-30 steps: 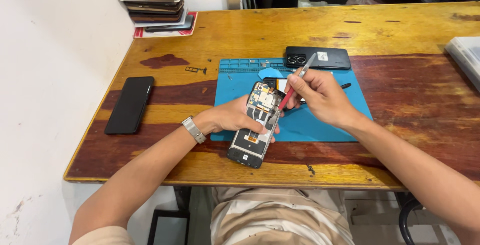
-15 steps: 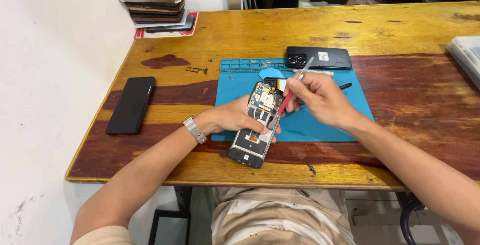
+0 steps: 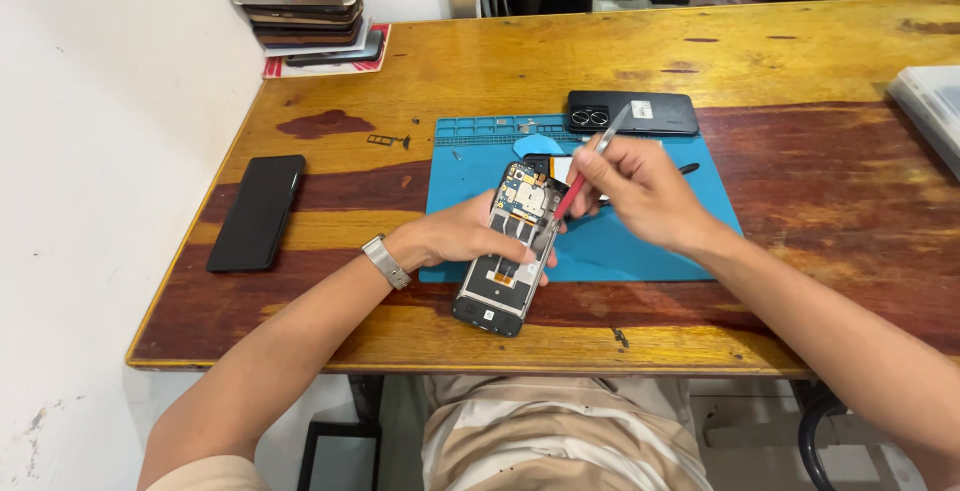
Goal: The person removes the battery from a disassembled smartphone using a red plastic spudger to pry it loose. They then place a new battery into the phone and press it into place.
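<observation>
the opened smartphone (image 3: pixel 510 251) lies at the near left edge of the blue repair mat (image 3: pixel 650 241), half on the mat and half on the wooden counter (image 3: pixel 800 61). its back is off, so the circuit board and inner frame show. its long axis runs from the near edge of the counter up and slightly rightward toward the mat's middle, board end farthest from the person.

the left hand (image 3: pixel 465 236) wraps the phone's left side, its grip closed on the frame at mid-length. the right hand (image 3: pixel 640 191), over the mat's middle, is closed in a pinch on red-handled tweezers (image 3: pixel 580 176), whose tip meets the phone's right edge just below the board.

the phone looks light and stiff, but its bare board and thin connectors are probably fragile; the side rails seem the safest hold, as the left hand has it.

beyond the mat's far edge lies a dark back cover (image 3: pixel 630 111). left of the mat, well apart, lies a black phone (image 3: pixel 257 211), and a stack of phones (image 3: pixel 300 6) sits at the far left corner.
</observation>
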